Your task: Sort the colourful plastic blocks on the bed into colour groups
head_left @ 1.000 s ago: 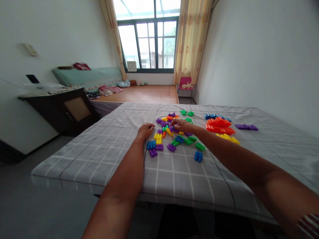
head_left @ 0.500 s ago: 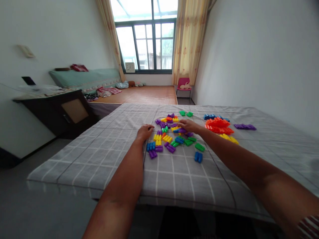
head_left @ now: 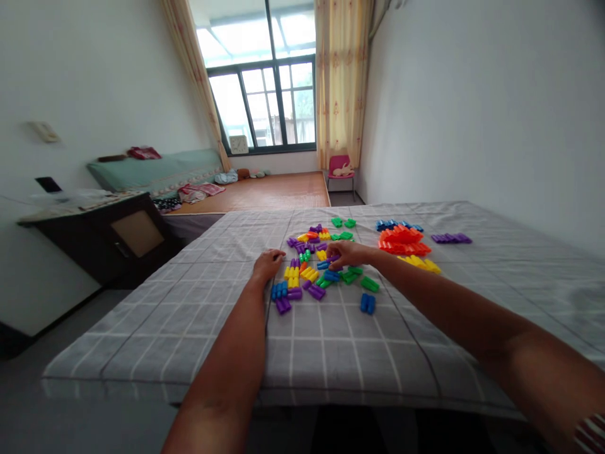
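My right hand (head_left: 348, 253) reaches into the pile of coloured plastic blocks, fingers closed on a purple block (head_left: 333, 259) that they partly cover. Just under it lies a blue block (head_left: 323, 265). My left hand (head_left: 269, 263) rests on the cloth at the pile's left side, fingers loosely bent and nothing visible in them. Nearest to that hand are joined yellow blocks (head_left: 292, 276) and a blue block group (head_left: 279, 291). Green blocks (head_left: 370, 284) lie scattered on the pile's right.
On the right of the checked tablecloth (head_left: 340, 353) sit grouped orange blocks (head_left: 404, 241), yellow blocks (head_left: 420, 264), dark blue blocks (head_left: 398, 225) and a purple row (head_left: 452, 238). Beyond the table are a bed (head_left: 265, 192) and a pink chair (head_left: 341, 165).
The camera view has shifted a little. My right hand has drawn slightly nearer over the pile, uncovering green blocks behind it. My left hand stays beside the pile.
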A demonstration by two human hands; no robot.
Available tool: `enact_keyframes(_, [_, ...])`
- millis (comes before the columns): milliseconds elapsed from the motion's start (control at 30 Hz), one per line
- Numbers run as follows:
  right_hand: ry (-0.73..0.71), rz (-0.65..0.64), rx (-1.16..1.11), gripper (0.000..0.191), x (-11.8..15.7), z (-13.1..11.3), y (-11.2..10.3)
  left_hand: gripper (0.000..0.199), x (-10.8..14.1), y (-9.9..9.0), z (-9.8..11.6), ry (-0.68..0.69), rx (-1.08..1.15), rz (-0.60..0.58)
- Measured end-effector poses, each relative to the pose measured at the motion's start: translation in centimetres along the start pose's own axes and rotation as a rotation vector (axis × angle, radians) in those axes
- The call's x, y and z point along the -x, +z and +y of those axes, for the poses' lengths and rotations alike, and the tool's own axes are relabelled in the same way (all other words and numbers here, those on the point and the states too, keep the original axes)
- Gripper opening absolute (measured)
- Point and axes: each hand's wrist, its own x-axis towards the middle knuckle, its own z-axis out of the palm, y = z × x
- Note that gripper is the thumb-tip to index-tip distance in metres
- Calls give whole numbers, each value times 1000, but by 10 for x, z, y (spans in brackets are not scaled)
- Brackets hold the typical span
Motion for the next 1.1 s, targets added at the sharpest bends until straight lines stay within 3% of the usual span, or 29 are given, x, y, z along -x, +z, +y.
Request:
enact_keyframes(267, [-135, -100, 151, 29, 7, -24, -3, 31, 0, -4, -1, 19, -1, -12])
enact_keyframes(500, [-41, 45, 147, 29, 11, -28, 1, 32, 1, -6, -1, 1, 15, -20])
enact_keyframes(633, [-9, 259, 48, 28, 23, -18, -24, 32, -1, -4, -6, 4, 17, -13])
enact_keyframes(800, [69, 597, -517, 30, 64, 23, -92, 34, -4, -4, -10, 6, 10, -26])
enact_keyframes(867, [126, 777, -611, 32, 92, 48, -121, 35, -5, -5, -12, 3, 5, -31])
enact_keyframes(1000, [357, 1111, -444, 31, 161, 102, -162, 39, -8, -6, -16, 0, -8, -44])
enact_keyframes(1100, [532, 1222, -211, 24, 208, 141, -171, 42, -10, -7, -19, 2, -6, -48])
